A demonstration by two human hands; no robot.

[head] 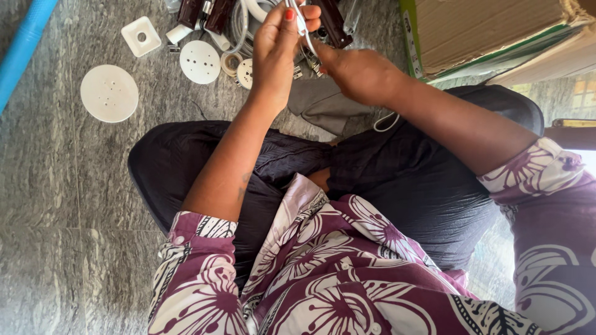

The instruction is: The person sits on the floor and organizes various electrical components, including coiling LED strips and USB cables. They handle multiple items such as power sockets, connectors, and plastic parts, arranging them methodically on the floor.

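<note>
White wire (303, 28), thin and pale, is at twelve o'clock in the view, held up over the floor in front of a person sitting cross-legged. The left hand (276, 46) pinches the upper end of it between thumb and fingertips, closed tight on it. The right hand (357, 74), at one o'clock from the lap, is curled shut around the lower stretch, where a small metal fitting seems to sit; the exact part is too small to tell. A loop of the same wire trails out under the right wrist.

Judging from this, the work goes best with the wire kept taut between the two pinches and the hands close together, so the end does not spring away.

Beyond the hands, at eleven o'clock, small parts lie scattered on the grey stone floor (56, 186): a large white round plate (109, 93) at ten o'clock, a smaller white disc (200, 61), a square white plate (141, 36) with a hole, dark brown holders (335, 25) and a coil of white cable (239, 28). A grey cloth (323, 102) lies under the hands. A cardboard box (496, 31) sits at two o'clock, a blue pipe (25, 43) at ten.
</note>
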